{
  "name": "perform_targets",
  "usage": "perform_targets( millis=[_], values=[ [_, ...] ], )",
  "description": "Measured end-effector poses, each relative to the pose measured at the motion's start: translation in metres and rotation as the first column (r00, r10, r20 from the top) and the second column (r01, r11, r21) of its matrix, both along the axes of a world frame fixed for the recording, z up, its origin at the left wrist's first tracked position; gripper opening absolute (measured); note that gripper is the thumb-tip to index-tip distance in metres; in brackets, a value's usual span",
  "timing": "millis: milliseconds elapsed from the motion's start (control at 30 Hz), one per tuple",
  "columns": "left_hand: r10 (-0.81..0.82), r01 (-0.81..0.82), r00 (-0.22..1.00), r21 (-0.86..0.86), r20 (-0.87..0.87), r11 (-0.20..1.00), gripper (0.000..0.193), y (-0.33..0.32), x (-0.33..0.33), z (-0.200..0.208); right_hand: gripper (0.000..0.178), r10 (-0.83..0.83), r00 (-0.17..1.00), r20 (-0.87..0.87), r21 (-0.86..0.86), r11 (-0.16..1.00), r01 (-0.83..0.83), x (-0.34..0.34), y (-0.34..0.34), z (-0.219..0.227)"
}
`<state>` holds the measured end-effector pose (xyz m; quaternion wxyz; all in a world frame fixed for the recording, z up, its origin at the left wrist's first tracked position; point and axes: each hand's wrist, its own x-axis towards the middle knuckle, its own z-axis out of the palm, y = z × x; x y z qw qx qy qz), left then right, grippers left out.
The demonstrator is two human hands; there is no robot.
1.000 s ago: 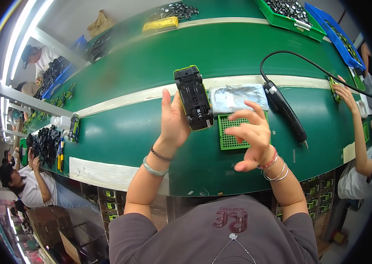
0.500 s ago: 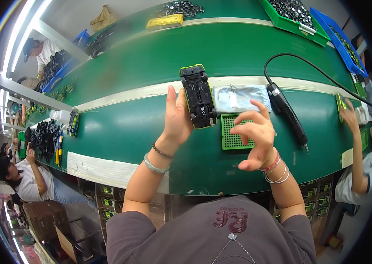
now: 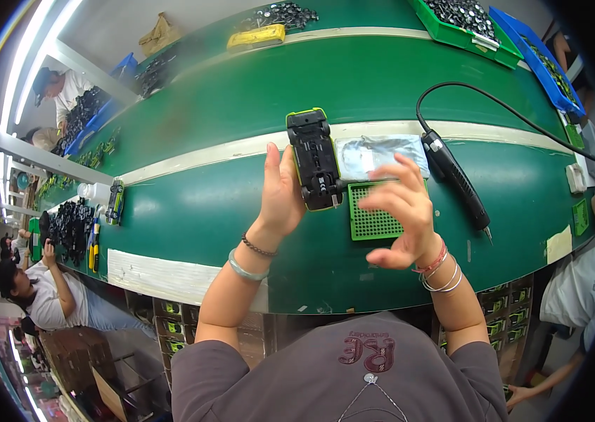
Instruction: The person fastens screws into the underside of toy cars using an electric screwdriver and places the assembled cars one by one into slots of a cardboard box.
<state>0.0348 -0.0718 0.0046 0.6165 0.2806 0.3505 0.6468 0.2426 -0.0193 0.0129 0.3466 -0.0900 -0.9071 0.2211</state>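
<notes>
My left hand (image 3: pixel 280 186) is wrapped round the edge of a toy car (image 3: pixel 315 158), thumb up beside it. The car's black underside with its wheels faces me, and a yellow-green rim of the body shows. My right hand (image 3: pixel 406 211) holds nothing I can see; its fingers are apart and slightly bent over a green perforated tray (image 3: pixel 375 228), partly hiding it. Behind that tray lies a pale blue-white plastic-wrapped packet (image 3: pixel 382 156). A black electric screwdriver (image 3: pixel 459 179) with a cable rests to the right of my right hand, its bit pointing toward me.
A green bin (image 3: pixel 463 32) of small dark round parts and a blue bin (image 3: pixel 540 63) stand far right. Another toy car (image 3: pixel 115 202) and black parts (image 3: pixel 71 225) lie left. A yellow block (image 3: pixel 256 37) sits at the back. Co-workers are on both sides.
My right hand has shifted slightly left, closer to the car. The left hand keeps its grip. At the right, a co-worker's hand has left the table and a toy car there is gone from view.
</notes>
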Motion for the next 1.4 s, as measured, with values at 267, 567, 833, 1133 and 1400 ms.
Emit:
perform_targets(
  millis=[267,567,833,1133,1400],
  values=[
    [-0.1,0.095,0.986,-0.047,-0.132,0.994,0.075,-0.003,0.007,-0.005,0.068,-0.159,0.981,-0.112,-0.025,0.987,0.158,0.003,0.006,-0.004],
    [-0.057,0.051,0.993,-0.059,-0.103,0.997,0.075,-0.003,0.011,-0.003,0.053,-0.214,0.927,-0.308,-0.037,0.976,0.213,-0.002,0.007,-0.001],
    [-0.074,0.071,0.996,-0.068,-0.046,0.995,0.076,-0.005,0.012,-0.001,0.036,-0.259,0.917,-0.305,0.001,0.962,0.272,-0.008,0.007,-0.003],
    [-0.099,0.094,0.99,-0.057,-0.101,0.994,0.075,-0.008,0.02,-0.002,0.016,-0.415,0.841,-0.346,-0.084,0.907,0.413,-0.019,0.008,-0.009],
    [-0.228,0.232,0.935,-0.018,-0.27,0.972,0.072,-0.015,0.032,-0.006,0.026,-0.494,0.864,-0.101,-0.204,0.86,0.468,-0.019,0.006,-0.008]
  ],
)
